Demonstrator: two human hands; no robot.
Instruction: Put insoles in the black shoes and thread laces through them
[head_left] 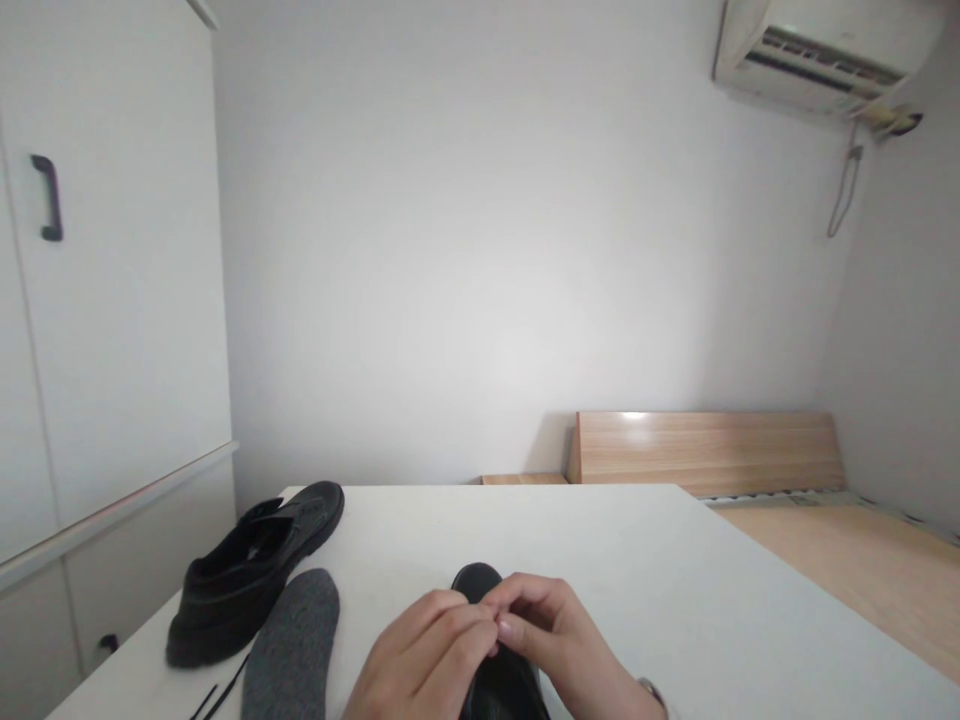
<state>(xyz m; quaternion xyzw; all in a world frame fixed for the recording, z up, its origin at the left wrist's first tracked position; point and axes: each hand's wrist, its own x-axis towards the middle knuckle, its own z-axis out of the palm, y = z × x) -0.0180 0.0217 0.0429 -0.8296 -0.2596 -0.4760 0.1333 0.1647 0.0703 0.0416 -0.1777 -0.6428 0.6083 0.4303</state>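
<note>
A black shoe lies on the white table at the bottom centre, its toe pointing away from me. Both hands are over it. My left hand has its fingers curled and pinched together at the shoe's top. My right hand meets it fingertip to fingertip, also pinched. What they pinch is too small to make out. A second black shoe rests on the table to the left, lying apart from my hands. A grey insole lies flat beside it, with a thin black lace at its left edge.
A white wardrobe with dark handles stands at the left. A wooden bed frame and wooden floor lie beyond the table on the right. An air conditioner hangs high on the wall.
</note>
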